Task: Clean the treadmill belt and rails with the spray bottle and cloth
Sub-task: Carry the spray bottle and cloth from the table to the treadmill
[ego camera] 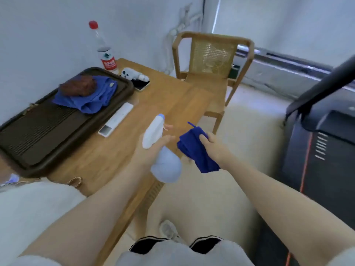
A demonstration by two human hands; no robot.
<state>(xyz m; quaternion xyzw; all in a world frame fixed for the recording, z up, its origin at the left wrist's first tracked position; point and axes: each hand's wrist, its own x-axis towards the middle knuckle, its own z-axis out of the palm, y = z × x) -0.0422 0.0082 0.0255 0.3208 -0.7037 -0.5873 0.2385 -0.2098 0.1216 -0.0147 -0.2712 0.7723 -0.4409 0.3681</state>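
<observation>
Head view: bottle [163, 150] left, cloth [196, 148] right.

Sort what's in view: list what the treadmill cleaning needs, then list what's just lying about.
For the job: spray bottle in left hand; dark blue cloth in right hand; treadmill.

Lying about: water bottle, tea tray, blue towel, white remote, phone, chair.

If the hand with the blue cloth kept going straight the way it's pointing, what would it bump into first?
Probably the wooden chair. The right hand, gripping the blue cloth, points up and slightly left over bare floor toward it. Depth is hard to judge, so it might pass the table corner first.
</observation>
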